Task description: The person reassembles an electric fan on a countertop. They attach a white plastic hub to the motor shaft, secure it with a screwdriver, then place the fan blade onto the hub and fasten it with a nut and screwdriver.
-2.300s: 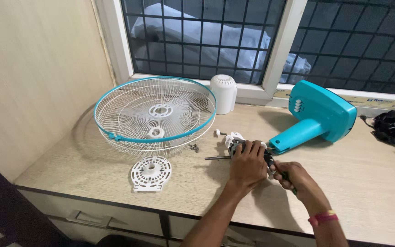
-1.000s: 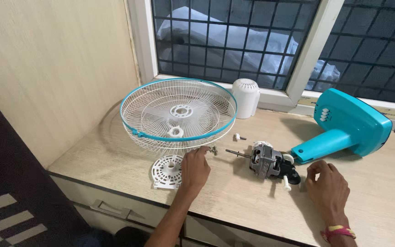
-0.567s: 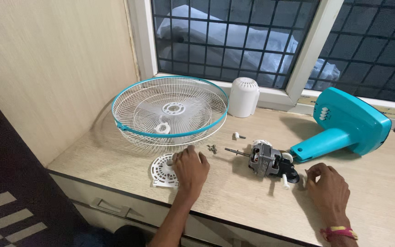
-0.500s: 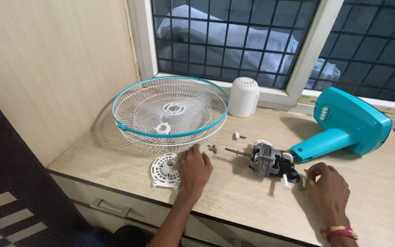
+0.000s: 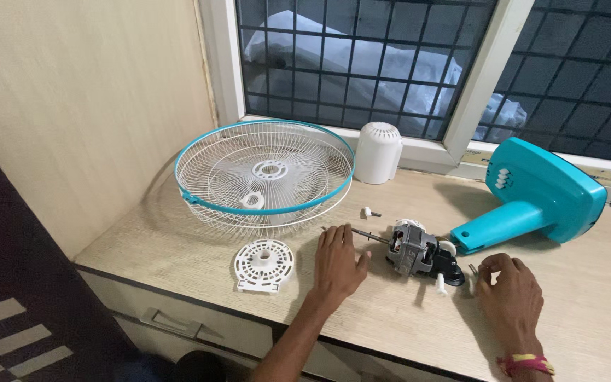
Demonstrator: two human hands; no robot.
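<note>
A grey fan motor (image 5: 413,252) with a thin steel shaft (image 5: 369,235) lies on the wooden counter (image 5: 178,240), a white knob (image 5: 440,285) by its black bracket. My left hand (image 5: 337,263) rests flat on the counter just left of the motor, fingers apart, fingertips at the shaft. It holds nothing that I can see. My right hand (image 5: 509,291) sits right of the motor with its fingers curled. Thumb and forefinger pinch a small thin metal piece (image 5: 472,269).
A white wire fan guard with a teal rim (image 5: 266,177) lies at the back left, a round white slotted plate (image 5: 263,264) in front of it. A white cylindrical cover (image 5: 378,152) stands by the window. A teal fan base (image 5: 542,189) lies at the right. A small white screw (image 5: 368,211) lies loose.
My left hand has slid right, from the round white plate to beside the motor shaft, covering the spot where small screws lay. My right hand has barely moved.
</note>
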